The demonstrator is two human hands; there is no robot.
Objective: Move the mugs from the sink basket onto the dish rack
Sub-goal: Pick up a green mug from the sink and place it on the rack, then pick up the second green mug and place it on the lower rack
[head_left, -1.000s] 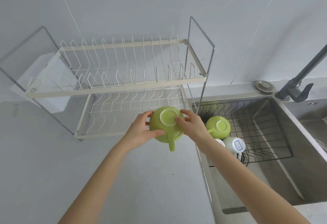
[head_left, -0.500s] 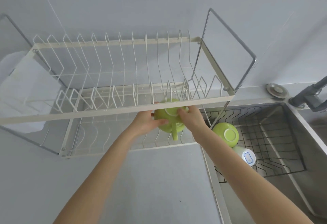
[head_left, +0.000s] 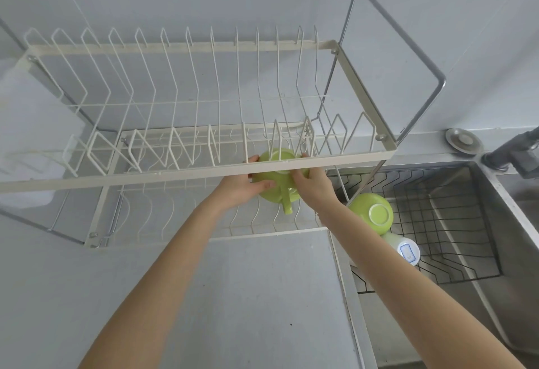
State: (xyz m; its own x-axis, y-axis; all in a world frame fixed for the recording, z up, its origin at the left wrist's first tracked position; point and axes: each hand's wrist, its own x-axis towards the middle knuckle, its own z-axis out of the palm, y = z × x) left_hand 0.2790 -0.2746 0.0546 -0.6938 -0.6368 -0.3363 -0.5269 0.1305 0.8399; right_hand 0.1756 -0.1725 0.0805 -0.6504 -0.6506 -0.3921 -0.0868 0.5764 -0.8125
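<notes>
At the centre of the frame a green mug (head_left: 275, 184) is held upside down between both hands, its base turned up toward the camera and its handle pointing down toward the bottom of the frame, presumably so it can drain once set down; the left hand (head_left: 243, 184) clasps its left side with the thumb laid across the wall, and the right hand (head_left: 313, 186) clasps the right side, fingers of both curled around the mug, a two-handed hold that likely keeps the bowl-like body level as it passes under the front rail of the dish rack's (head_left: 204, 168) upper tier; the mug sits between the tiers, above the wavy wires of the lower shelf, and whether it already rests on them cannot be told, since the rail hides its far edge; at centre right, inside the black wire sink basket (head_left: 455, 237), a second green mug (head_left: 372, 212) lies inverted, touching a white cup (head_left: 404, 249) with a blue label just below it; these, I judge, are yet to be moved.
</notes>
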